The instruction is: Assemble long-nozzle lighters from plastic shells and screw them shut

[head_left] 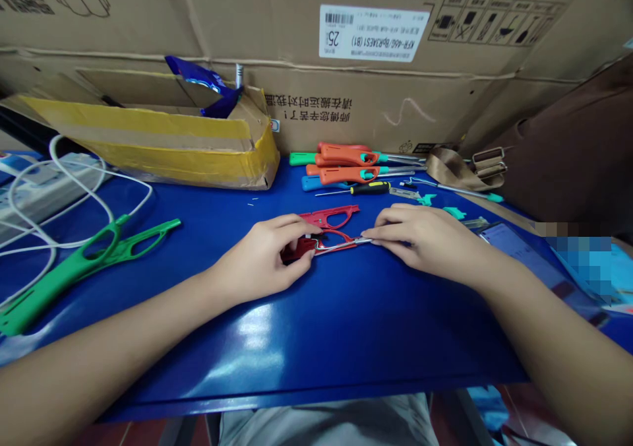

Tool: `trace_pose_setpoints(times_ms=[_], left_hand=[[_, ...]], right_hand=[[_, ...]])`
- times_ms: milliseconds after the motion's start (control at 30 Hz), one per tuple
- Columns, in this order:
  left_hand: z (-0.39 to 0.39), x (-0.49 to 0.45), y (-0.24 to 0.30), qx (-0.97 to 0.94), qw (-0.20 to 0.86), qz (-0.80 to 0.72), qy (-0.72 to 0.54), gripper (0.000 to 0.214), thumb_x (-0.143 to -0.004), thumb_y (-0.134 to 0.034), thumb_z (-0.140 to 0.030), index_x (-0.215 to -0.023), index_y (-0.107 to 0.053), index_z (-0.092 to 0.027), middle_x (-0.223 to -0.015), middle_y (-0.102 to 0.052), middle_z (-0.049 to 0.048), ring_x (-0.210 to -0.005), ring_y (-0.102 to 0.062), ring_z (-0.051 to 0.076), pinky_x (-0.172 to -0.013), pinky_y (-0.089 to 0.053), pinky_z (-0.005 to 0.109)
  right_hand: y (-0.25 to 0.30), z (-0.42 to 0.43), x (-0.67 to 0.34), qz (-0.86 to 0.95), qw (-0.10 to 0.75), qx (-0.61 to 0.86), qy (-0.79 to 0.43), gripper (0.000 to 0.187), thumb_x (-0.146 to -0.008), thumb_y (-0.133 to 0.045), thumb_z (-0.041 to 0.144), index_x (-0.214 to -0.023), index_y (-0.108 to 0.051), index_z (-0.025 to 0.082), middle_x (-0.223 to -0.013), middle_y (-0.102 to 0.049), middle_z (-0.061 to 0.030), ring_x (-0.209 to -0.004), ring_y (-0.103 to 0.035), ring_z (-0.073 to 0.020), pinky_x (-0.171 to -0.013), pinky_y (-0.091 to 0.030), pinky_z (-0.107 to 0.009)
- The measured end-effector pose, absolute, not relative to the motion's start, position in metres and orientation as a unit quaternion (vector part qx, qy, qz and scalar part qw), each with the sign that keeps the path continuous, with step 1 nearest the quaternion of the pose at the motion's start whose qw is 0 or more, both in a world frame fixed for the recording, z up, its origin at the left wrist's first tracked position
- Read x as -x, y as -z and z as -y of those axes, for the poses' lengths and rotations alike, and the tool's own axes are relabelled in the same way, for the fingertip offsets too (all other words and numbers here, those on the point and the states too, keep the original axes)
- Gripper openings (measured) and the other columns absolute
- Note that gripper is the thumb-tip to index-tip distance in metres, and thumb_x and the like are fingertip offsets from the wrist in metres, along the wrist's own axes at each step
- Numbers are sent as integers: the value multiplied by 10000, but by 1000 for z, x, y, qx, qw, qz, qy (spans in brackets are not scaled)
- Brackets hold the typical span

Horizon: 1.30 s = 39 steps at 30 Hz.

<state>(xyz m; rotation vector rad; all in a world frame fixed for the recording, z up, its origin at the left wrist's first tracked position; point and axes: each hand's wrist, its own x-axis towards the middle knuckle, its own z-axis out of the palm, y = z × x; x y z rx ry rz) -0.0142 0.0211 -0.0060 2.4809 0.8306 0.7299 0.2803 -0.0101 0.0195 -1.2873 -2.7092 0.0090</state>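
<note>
A red lighter half-shell point(337, 235) with a trigger loop lies on the blue table, its handle end partly hidden by my left hand point(267, 251). My left fingers are closed on that half-shell, beside a small black-and-white part and a thin wire point(327, 247). To the right, my right hand point(422, 238) pinches a short visible length of metal lighter tube point(364, 241) at the shell's front end. Just behind lies a second red half-shell point(346, 216). Most of the tube is hidden by the right fingers.
Orange lighters point(351, 175), a screwdriver point(370, 188) and turquoise pieces point(426, 199) lie behind my hands. Green shells point(59, 286) and white cables point(101, 195) are left. A taped cardboard box point(182, 152) stands at the back; a phone point(524, 254) lies right.
</note>
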Motion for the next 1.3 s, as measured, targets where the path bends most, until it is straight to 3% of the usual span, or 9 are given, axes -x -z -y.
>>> trace_pose_setpoints(times_ms=[367, 533, 767, 1133, 1300], left_hand=[[-22, 15, 3, -903, 213, -274, -253, 350, -926, -604, -151, -1267, -686, -153, -1017, -720, 63, -705, -620, 103, -639, -527, 217], [-23, 15, 3, -905, 219, -274, -239, 426, -923, -614, -129, -1342, -650, -193, -1069, -724, 56, -743, -633, 111, -672, -533, 226], [-24, 17, 4, -908, 217, -266, -239, 372, -946, -606, -162, -1313, -666, -180, -1137, -726, 74, -803, -655, 134, -727, -558, 263], [-25, 18, 7, -909, 222, -274, -223, 355, -951, -602, -180, -1299, -670, -169, -1150, -726, 80, -823, -671, 137, -732, -560, 253], [-24, 18, 4, -914, 212, -268, -220, 354, -959, -600, -188, -1306, -669, -173, -1159, -727, 84, -821, -680, 138, -731, -569, 251]], right_hand=[[-17, 14, -273, 908, 59, 413, 27, 296, -980, -562, 142, -1125, -797, 248, -1043, -754, -43, -874, -671, -217, -724, -457, -326], [-19, 18, -269, 911, 44, 403, 72, 288, -972, -566, 122, -1074, -807, 242, -939, -751, -34, -797, -617, -207, -669, -403, -324], [-22, 18, -266, 911, 0, 396, 112, 236, -955, -587, 102, -1025, -799, 179, -838, -722, -44, -779, -571, -221, -650, -349, -356], [-30, 24, -254, 881, -69, 466, 41, 283, -965, -542, 99, -1054, -784, 216, -911, -737, -30, -783, -675, -194, -622, -344, -333], [-27, 24, -262, 883, 1, 470, 1, 265, -1002, -539, 213, -1136, -768, 222, -1072, -749, -56, -835, -707, -194, -663, -424, -303]])
